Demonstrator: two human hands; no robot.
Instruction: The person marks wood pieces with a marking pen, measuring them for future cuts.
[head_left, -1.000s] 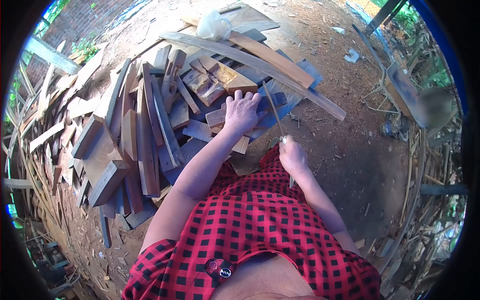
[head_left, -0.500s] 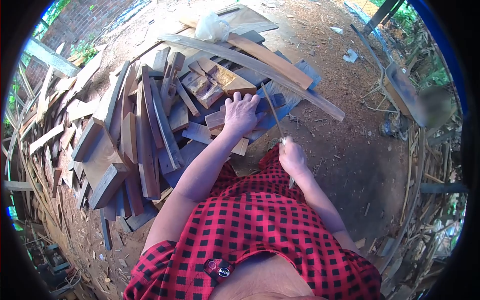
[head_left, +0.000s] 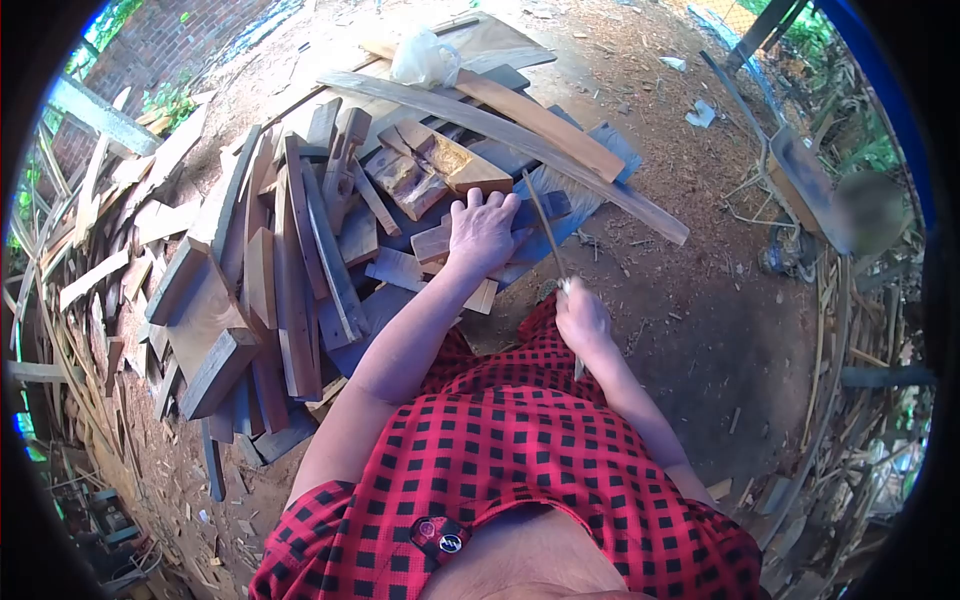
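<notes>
My left hand [head_left: 483, 232] presses down on a short wooden block [head_left: 430, 243], its fingers bent over the far side. The block lies across other boards at the near edge of the pile. My right hand [head_left: 583, 315] is closed round the near end of a long, thin, brownish tool [head_left: 545, 222], seen edge-on like a narrow saw. It slants away from me past the right side of my left hand, close against the wood. Where it meets the block cannot be made out. Just beyond my left hand sits a notched, yellowish wooden piece [head_left: 455, 160].
Long planks [head_left: 520, 130] cross the back of the pile, with a clear plastic bag [head_left: 425, 60] on top. Many offcuts [head_left: 290, 270] lean at the left. A wheelbarrow [head_left: 805, 175] stands at the right, near stacked sticks [head_left: 860, 330]. Chips litter the dirt ground [head_left: 690, 320].
My right hand and the thin tool have shifted very slightly, the wrist a little to the left. My left hand stays on the block.
</notes>
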